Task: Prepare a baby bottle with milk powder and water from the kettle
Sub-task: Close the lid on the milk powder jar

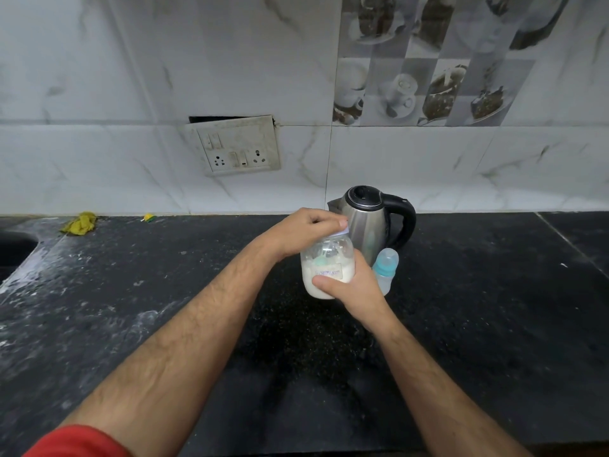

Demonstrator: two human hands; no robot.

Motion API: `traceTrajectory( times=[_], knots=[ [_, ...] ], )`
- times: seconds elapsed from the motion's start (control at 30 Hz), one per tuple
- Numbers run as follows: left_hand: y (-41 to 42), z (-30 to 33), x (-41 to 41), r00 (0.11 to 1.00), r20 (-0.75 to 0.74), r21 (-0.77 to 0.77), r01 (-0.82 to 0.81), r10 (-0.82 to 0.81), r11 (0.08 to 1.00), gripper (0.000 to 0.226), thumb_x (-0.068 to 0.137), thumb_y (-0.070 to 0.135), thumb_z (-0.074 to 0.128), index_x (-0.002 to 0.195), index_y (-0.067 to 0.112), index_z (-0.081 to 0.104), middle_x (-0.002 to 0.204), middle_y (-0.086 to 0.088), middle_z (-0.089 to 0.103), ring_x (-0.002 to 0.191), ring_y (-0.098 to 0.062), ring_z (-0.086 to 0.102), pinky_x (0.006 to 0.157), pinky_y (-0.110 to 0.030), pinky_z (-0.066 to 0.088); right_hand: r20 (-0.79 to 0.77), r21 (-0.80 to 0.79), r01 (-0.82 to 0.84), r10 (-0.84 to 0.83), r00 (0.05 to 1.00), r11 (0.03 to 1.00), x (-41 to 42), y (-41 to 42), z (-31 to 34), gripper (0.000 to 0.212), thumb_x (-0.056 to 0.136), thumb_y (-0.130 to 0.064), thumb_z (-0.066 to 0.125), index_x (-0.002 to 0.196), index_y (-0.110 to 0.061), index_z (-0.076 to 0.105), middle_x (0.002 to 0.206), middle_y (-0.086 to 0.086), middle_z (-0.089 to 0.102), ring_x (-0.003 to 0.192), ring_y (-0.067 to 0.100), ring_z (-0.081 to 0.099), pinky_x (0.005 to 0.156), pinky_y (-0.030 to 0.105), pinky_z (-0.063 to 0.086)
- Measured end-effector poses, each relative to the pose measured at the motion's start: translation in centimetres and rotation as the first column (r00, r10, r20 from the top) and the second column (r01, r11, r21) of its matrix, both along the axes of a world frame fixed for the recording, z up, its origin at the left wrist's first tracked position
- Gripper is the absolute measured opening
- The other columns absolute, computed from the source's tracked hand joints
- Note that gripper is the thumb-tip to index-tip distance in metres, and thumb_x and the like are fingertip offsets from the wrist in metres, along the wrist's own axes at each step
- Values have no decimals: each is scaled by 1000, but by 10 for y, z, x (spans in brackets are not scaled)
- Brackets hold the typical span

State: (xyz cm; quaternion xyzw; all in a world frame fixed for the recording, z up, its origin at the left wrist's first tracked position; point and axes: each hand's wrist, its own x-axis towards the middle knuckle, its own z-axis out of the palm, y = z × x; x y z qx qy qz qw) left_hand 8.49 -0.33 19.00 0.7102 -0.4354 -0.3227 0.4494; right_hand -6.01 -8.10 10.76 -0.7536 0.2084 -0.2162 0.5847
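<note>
On the dark tabletop (164,324), the left hand (296,230) curls over the lid (342,229) of a clear jar (324,268) partly filled with white milk powder. The right hand (354,285) grips the jar's side. Just beside it stands the capped baby bottle (386,265), the steel kettle (369,219) behind.
</note>
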Motion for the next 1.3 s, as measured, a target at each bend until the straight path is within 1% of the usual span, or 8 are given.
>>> traceTrajectory(
  times=[0.13, 0.33, 0.53, 0.77, 0.93, 1.07, 1.17, 1.3],
  knots=[
    [0, 1, 3, 999, -10, 16, -34, 34, 999, 26, 91, 43, 65, 112, 29, 74, 117, 16, 70, 107, 0, 65, 97, -25, 49, 6, -62, -25, 25, 1000, 998, 1, 3, 9, 43, 75, -13, 85, 100, -34, 58, 96, -11, 70, 90, -5, 66, 75, 12, 50],
    [1, -7, 0, 991, 113, 81, -76, 67, 994, 13, 85, 51, 67, 92, 43, 73, 115, 19, 70, 108, -3, 64, 103, -37, 49, -106, -102, 62, -72, 992, 993, 2, 12, 4, 66, 67, -39, 89, 116, -31, 46, 109, -15, 62, 99, 1, 60, 75, 17, 44],
    [7, 1, -3, 994, -99, -14, -50, 48, 999, 27, 94, 33, 63, 118, 24, 71, 121, 9, 70, 108, -6, 67, 99, -29, 51, 34, 92, -146, 144, 989, 985, -4, 3, 17, 39, 70, -33, 81, 106, -35, 67, 103, -4, 73, 99, 12, 68, 87, 34, 55],
    [17, -7, 4, 967, -242, -216, -137, 82, 967, 27, 93, 19, 65, 120, 18, 66, 111, 0, 70, 101, -11, 66, 91, -27, 54, 97, 173, -208, 194, 976, 963, -7, -1, 22, 68, 61, -39, 88, 121, -21, 60, 113, 3, 72, 109, 20, 66, 93, 39, 54],
    [21, -14, 1, 950, -231, -228, -262, 210, 938, 21, 87, 19, 73, 108, 19, 70, 106, 1, 69, 99, -11, 64, 87, -25, 52, 35, 57, -93, 91, 995, 994, -11, 3, 16, 48, 72, -1, 83, 105, -26, 59, 93, -13, 73, 93, 1, 68, 75, 18, 55],
    [15, -5, -13, 959, -209, -123, -221, 193, 967, 50, 88, 38, 70, 133, 17, 59, 125, 2, 66, 113, -8, 63, 97, -25, 49, -45, -90, 25, -29, 999, 996, -4, 9, 14, 83, 55, -39, 94, 126, -26, 52, 113, -5, 68, 105, 13, 67, 87, 38, 58],
    [8, 0, -19, 967, -56, -97, -253, 249, 962, 78, 63, 62, 75, 130, 27, 60, 120, 3, 66, 109, -9, 65, 95, -30, 53, -48, -108, 65, -71, 996, 992, -3, 14, 15, 92, 50, -48, 89, 129, -29, 46, 118, -10, 65, 108, 9, 65, 91, 41, 56],
    [11, 7, -16, 977, -103, -108, -196, 185, 975, 54, 62, 42, 81, 111, 22, 69, 108, 0, 72, 99, -14, 71, 93, -36, 57, -31, -36, 2, -3, 1000, 999, -6, 10, 18, 91, 54, -41, 87, 131, -23, 43, 123, -7, 62, 113, 9, 63, 97, 41, 54]
  ],
)
